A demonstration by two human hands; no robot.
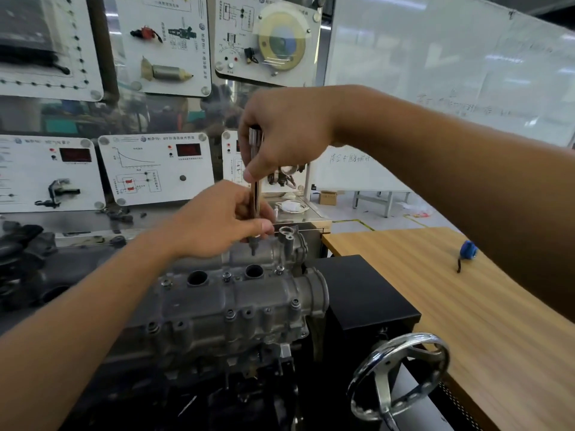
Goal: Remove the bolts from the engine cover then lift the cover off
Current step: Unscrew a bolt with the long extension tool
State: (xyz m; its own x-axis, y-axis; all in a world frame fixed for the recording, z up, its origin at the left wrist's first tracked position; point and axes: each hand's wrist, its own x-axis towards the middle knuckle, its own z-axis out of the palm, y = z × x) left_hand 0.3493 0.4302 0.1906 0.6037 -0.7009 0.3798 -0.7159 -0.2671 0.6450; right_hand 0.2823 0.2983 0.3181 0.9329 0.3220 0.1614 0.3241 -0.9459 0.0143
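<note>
The grey cast engine cover [236, 306] lies on a stand in the lower middle, with several bolts [226, 276] standing in its top and front flange. A long chrome socket driver [255, 194] stands upright over the cover's far side. My right hand [286, 138] is closed around its top handle. My left hand [224, 222] pinches the shaft low down, just above the dark socket tip [253, 248], which hangs slightly above the cover surface. Whether a bolt sits in the socket is hidden.
A chrome handwheel [401, 377] and a black box [364, 290] stand right of the engine. A wooden table [466, 321] with a blue tape measure [468, 250] is further right. Display panels [155, 168] line the back wall; dark parts [21, 247] lie at left.
</note>
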